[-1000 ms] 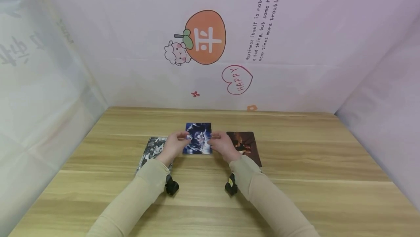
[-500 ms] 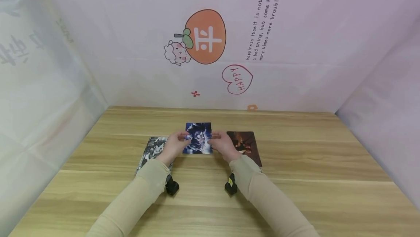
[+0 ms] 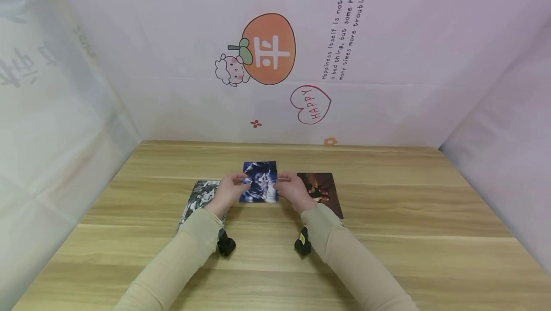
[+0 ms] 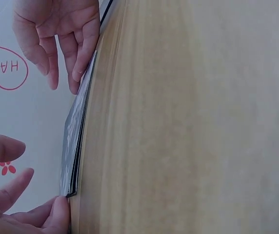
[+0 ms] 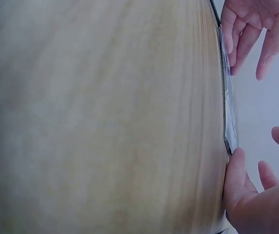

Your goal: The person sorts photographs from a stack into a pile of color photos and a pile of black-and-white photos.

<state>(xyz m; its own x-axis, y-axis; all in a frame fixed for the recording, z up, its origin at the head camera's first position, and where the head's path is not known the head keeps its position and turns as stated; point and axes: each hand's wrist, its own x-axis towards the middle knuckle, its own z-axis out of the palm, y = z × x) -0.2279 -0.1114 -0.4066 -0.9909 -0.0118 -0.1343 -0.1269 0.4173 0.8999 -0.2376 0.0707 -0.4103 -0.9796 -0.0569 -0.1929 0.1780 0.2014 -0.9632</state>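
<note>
A blue-and-white picture card [image 3: 260,182] lies flat on the wooden table between my two hands. The fingertips of my left hand [image 3: 228,192] rest at its left side; those of my right hand [image 3: 294,191] are at the right side. Thumbs stand apart from the fingers on both hands, and neither hand is curled round the card. Seen edge-on in the left wrist view, the card [image 4: 77,131] shows dark layered lines along its edge. Under the left wrist lies a black-and-white picture [image 3: 200,198], partly covered. A dark brown picture [image 3: 325,191] is partly hidden by the right hand and sleeve.
The wooden table [image 3: 409,196] runs back to a white printed curtain [image 3: 379,110]. Further white sheets hang at the left [image 3: 64,124] and right [image 3: 503,124]. A small black device is at the left wrist [image 3: 225,245] and another at the right wrist [image 3: 303,244].
</note>
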